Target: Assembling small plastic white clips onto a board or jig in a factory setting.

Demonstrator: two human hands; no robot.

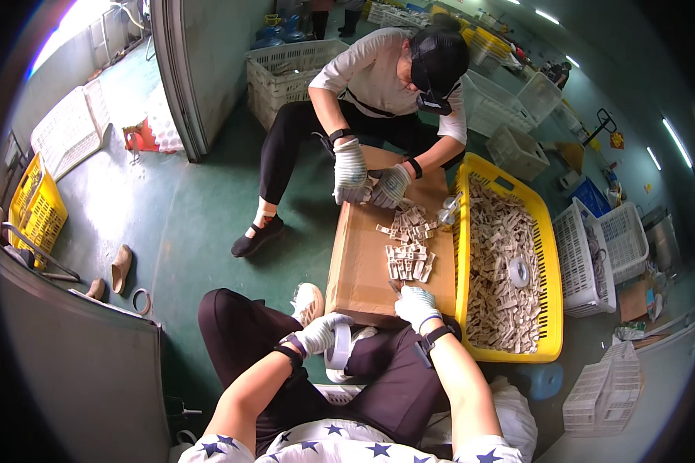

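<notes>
My left hand (316, 333), in a white knit glove, is closed on a roll of pale tape (339, 347) over my lap. At the near edge of a brown cardboard box (355, 266), my gloved right hand (418, 307) is closed, with a small dark tip showing at its fingers; what it belongs to I cannot make out. Just beyond that hand, small beige pieces (409, 264) lie in a rough row on the box, with a looser pile (411, 224) behind. Across from me, a co-worker's gloved hands (371, 181) work on similar pieces at the far end.
A yellow crate (462, 270) full of such pieces stands against the box's right side, with another tape roll (519, 272) on top. White crates (579, 270) are farther right. More white crates (278, 77) stand behind the co-worker. Brown shoes (121, 268) lie on the green floor at left.
</notes>
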